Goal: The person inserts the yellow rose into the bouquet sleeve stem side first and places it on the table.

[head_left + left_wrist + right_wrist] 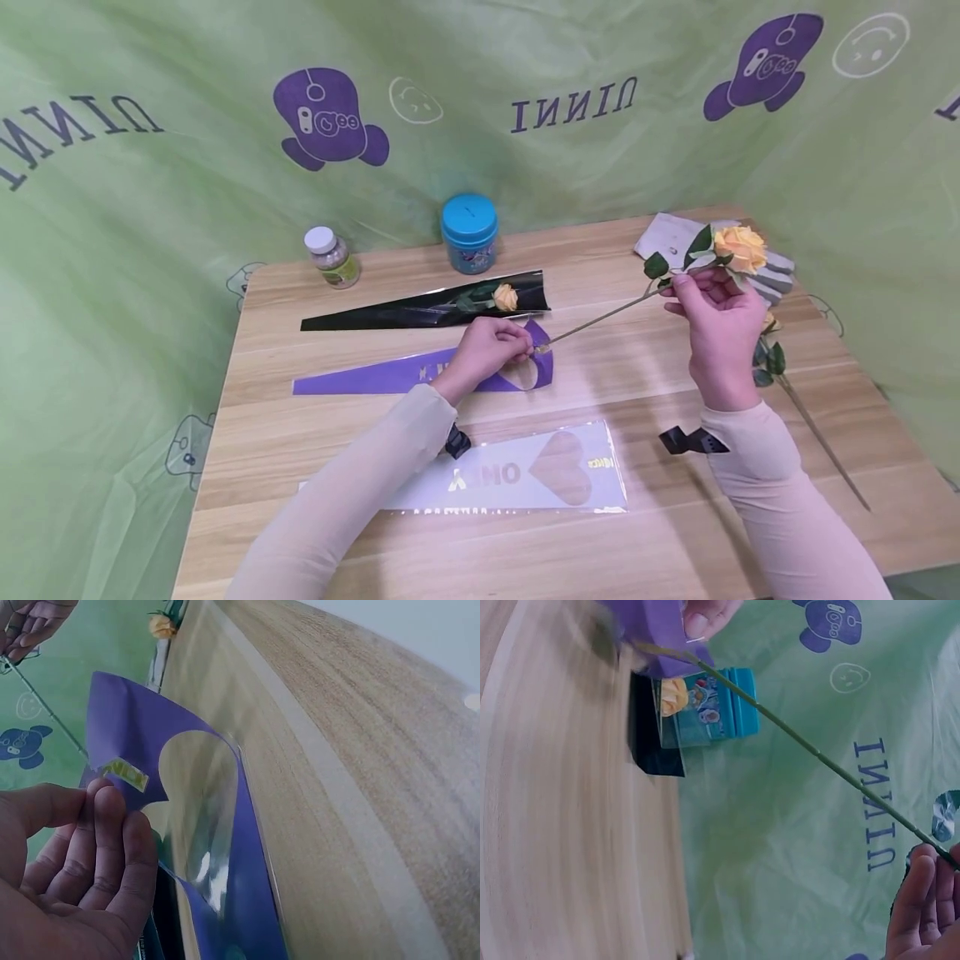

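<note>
My right hand pinches an artificial orange rose by its green stem, just below the bloom and leaves. The stem slants down to the left, and its lower end reaches the mouth of a purple flower sleeve with a clear heart window. At that mouth my left hand pinches the sleeve's upper edge, as the left wrist view also shows. The right wrist view shows the long stem running between both hands; its tip lies at the purple opening.
Behind lies a black sleeve holding another orange rose. A white sleeve lies in front. At the right are a second loose rose stem and grey gloves. A blue-lidded jar and a white-capped bottle stand at the back.
</note>
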Tool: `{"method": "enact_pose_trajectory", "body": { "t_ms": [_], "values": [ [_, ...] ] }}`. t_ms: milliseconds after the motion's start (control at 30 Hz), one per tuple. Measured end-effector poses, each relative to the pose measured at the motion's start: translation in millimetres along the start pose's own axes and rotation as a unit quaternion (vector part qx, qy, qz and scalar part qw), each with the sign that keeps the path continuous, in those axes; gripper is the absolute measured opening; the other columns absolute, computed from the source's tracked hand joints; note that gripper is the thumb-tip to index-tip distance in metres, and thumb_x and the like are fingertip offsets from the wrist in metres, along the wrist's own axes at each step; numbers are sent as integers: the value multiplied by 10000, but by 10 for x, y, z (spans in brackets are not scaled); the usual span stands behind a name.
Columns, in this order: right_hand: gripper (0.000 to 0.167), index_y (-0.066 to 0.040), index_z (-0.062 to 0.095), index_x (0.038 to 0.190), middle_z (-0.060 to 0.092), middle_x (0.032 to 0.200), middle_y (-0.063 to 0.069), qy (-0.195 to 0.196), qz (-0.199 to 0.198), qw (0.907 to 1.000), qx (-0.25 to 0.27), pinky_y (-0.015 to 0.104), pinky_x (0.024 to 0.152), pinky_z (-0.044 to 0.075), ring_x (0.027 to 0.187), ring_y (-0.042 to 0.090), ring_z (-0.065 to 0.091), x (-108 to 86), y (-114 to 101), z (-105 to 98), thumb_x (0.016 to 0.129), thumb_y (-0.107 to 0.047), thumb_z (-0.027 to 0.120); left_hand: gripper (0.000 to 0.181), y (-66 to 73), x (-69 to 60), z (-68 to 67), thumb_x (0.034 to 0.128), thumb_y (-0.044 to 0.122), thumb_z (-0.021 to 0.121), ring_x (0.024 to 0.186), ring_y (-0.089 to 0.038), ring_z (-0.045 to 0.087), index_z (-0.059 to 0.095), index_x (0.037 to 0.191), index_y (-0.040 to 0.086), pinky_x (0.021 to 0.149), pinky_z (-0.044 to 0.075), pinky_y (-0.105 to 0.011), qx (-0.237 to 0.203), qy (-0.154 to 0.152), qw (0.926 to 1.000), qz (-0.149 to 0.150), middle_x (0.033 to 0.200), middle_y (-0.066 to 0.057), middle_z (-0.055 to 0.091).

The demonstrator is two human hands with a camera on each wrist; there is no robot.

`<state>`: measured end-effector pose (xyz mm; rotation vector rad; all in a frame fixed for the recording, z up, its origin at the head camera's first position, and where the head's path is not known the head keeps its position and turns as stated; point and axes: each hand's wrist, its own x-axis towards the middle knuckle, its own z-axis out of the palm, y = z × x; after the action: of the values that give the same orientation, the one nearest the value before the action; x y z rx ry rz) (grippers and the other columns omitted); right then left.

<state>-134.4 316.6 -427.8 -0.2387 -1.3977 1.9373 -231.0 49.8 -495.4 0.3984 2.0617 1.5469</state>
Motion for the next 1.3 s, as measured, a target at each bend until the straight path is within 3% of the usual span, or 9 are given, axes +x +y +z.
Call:
{"method": "enact_pose_trajectory", "body": {
  "t_ms": [333,533,700,833,1067,1300],
  "values": [
    [174,88,613,918,622,856,190,197,36,9997,-172,275,568,579,664,255,688,-56,172,-42,856,51,771,88,24,2,41,926,68,732,794,-209,729,756,991,13,744,596,-344,207,-105,9997,90,818,-39,744],
    [181,46,612,970,697,908,177,236,830,9962,-59,244,546,558,718,219,708,-143,349,-66,889,-3,767,79,19,7,82,929,93,733,777,-175,717,763,971,33,706,569,-273,650,-190,9973,286,809,-12,740],
    [273,21,621,1105,742,1051,169,-56,1530,9881,119,206,496,500,804,201,732,-184,430,-157,903,-71,780,74,0,17,88,924,76,721,770,-170,722,762,966,32,704,563,-256,771,-180,9962,368,798,3,735],
    [237,15,648,1102,750,1044,142,-320,1892,9804,444,192,496,498,833,194,745,-163,455,-264,912,-62,767,74,-5,27,70,922,79,725,758,-160,721,762,968,35,695,567,-261,771,-139,9961,410,798,5,735],
    [80,-15,691,985,758,965,118,-591,2035,9737,834,203,505,513,820,207,751,-118,489,-381,919,0,734,74,28,24,31,925,102,728,749,-124,704,765,961,49,700,558,-257,956,-138,9942,480,797,21,734],
    [69,-10,700,965,757,912,99,-605,1847,9795,525,199,513,518,790,189,749,-154,533,-359,918,-31,746,86,56,11,41,921,114,736,765,-128,699,772,973,56,713,547,-249,1085,-143,9925,544,810,18,732]
  ]
}}
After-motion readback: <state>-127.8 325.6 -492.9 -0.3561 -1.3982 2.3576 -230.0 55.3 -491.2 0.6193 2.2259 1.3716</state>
